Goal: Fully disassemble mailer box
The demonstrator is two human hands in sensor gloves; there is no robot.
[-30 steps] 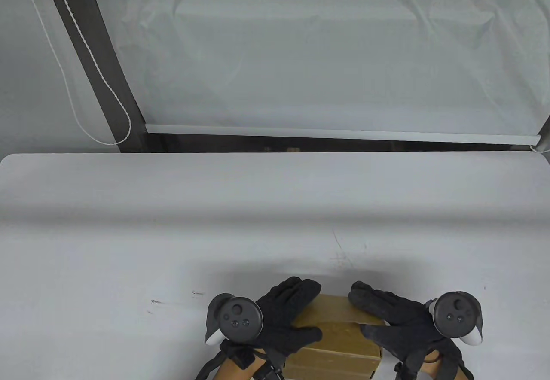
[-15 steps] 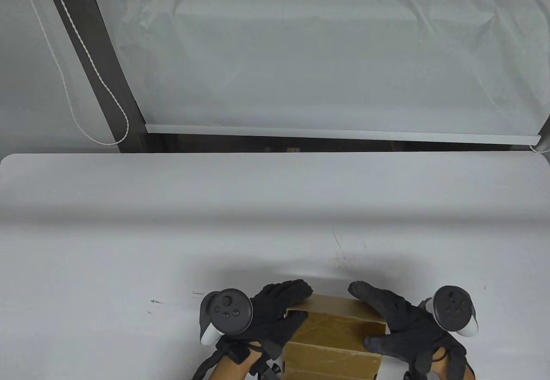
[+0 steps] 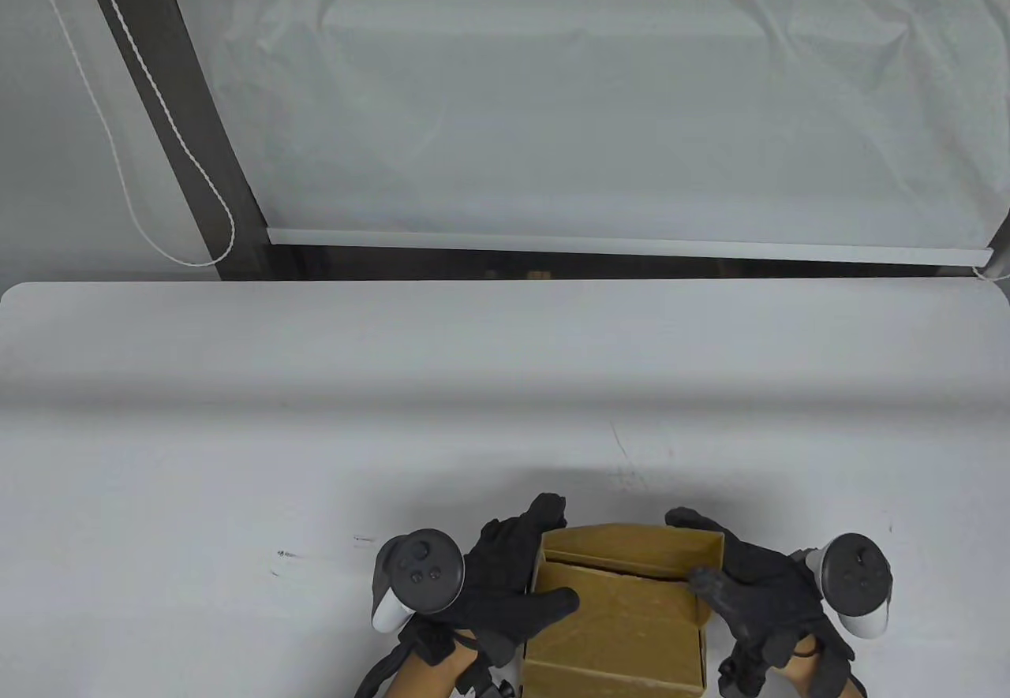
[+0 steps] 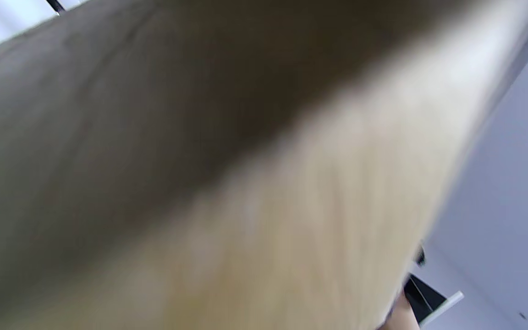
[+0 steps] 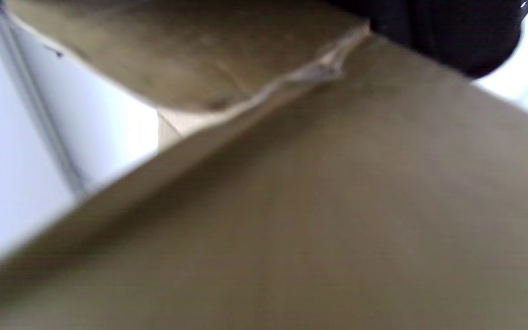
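A brown cardboard mailer box point(image 3: 623, 619) lies at the table's near edge, between my hands, with its inside showing. My left hand point(image 3: 521, 572) grips the box's left wall, fingers along the outside and thumb across the inside. My right hand point(image 3: 734, 572) grips the right wall, fingers behind the far right corner, thumb on the wall's top edge. The left wrist view is filled by blurred cardboard point(image 4: 227, 183). The right wrist view shows a cardboard panel point(image 5: 319, 220) with a torn flap edge point(image 5: 291, 78) and dark gloved fingers point(image 5: 447, 32) at the top.
The white table point(image 3: 316, 414) stretches far and wide beyond the box. A white blind with its bottom rail point(image 3: 623, 244) hangs behind the table, and a looped cord point(image 3: 197, 177) hangs at the left.
The box has been pulled open: its top panel has swung away and the inside now shows. Both hands shifted from lying on top to gripping the side walls.
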